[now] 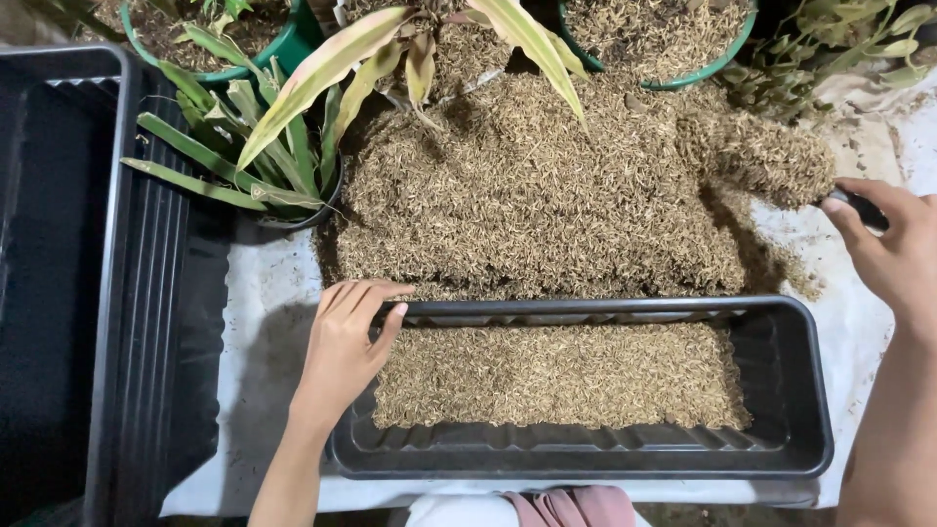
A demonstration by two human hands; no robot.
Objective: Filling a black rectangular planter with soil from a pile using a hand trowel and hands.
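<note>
A long black rectangular planter [791, 459] lies in front of me, partly filled with dry brown husk. My left hand [344, 346] grips its far left rim. My right hand [893, 249] holds the dark handle of a scoop [864, 208] at the right edge. The scoop is heaped with husk [761, 156] and held above the planter's far right corner. Beyond the planter lies a large pile of loose husk [527, 195] on a white sheet.
A big black crate [117, 293] stands at the left. A potted plant with long green leaves [264, 156] sits at its far corner. Green pots filled with husk [664, 39] stand at the back. The white sheet [264, 322] covers the ground.
</note>
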